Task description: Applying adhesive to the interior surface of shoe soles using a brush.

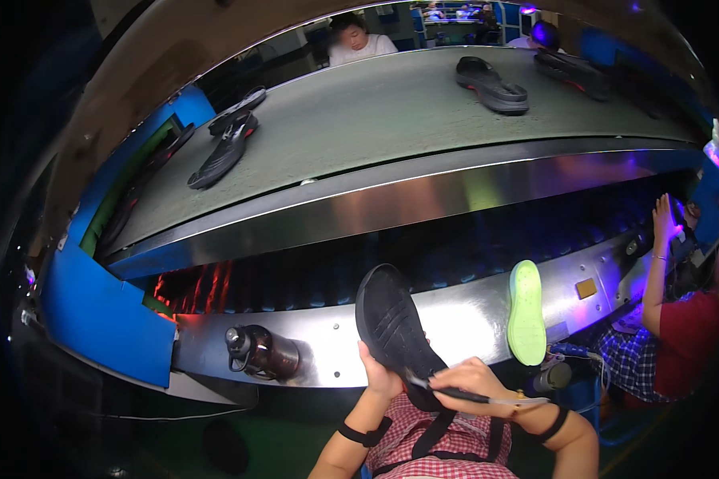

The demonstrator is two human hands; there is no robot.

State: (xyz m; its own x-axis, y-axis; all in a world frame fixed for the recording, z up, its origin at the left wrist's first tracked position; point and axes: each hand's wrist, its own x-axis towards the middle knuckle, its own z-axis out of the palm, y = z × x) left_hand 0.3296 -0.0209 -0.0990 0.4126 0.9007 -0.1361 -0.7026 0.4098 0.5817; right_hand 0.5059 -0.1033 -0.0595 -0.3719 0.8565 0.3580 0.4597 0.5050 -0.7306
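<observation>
My left hand (382, 375) grips a black shoe sole (393, 315) from its left side, holding it tilted over my lap. The sole's toe end points up and away, and several ridges cross its middle. My right hand (478, 382) is closed round a slim pen-like tool (465, 394) with a dark handle. Its pale tip lies at the lower end of the sole, though the exact contact is hard to make out. A thin pale cord runs back from the tool past my right wrist.
On the metal ledge (471, 311) lie a neon-green sole (526, 313), a brown bottle (265, 353) and a small yellow block (585, 288). Beyond, black soles (225, 150) rest on a grey-green conveyor belt (359, 112). A co-worker in a red sleeve (693, 335) works at right.
</observation>
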